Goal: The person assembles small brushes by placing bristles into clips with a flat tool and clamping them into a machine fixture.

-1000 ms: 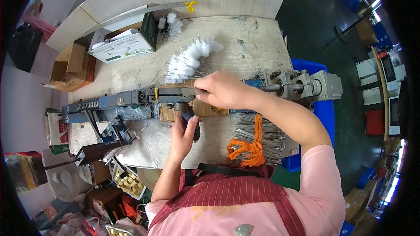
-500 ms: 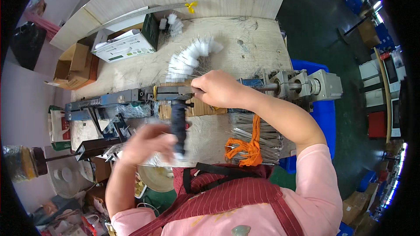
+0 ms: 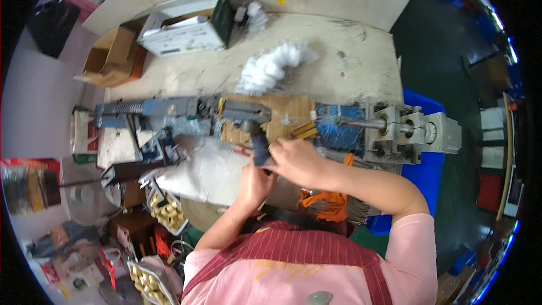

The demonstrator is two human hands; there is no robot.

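Note:
A blue-grey bench machine [image 3: 186,114] lies across the worktable, and a black-wrapped lever handle [image 3: 260,148] sticks out toward me from its middle. Close to the near end of this handle my two hands meet. My left hand [image 3: 257,183] is closed, its fingertips by the handle's end. My right hand [image 3: 298,162] is also closed, with its fingers against or just beside the handle's right side. Whatever the fingers pinch is hidden or too small to name. Above the handle are the machine's metal jaws [image 3: 245,111]. Beyond them lies a curved row of white-bristled brushes [image 3: 274,68].
A white-and-green box [image 3: 186,39] and a brown carton [image 3: 116,56] stand at the back left. An orange cloth [image 3: 330,206] ties a bundle of metal wires [image 3: 357,210] near my right forearm. Right of the table sits a blue bin [image 3: 432,175].
My right hand has left the machine's jaws and come down toward me. My left hand has moved right to meet it at the handle. The whole view has shifted slightly.

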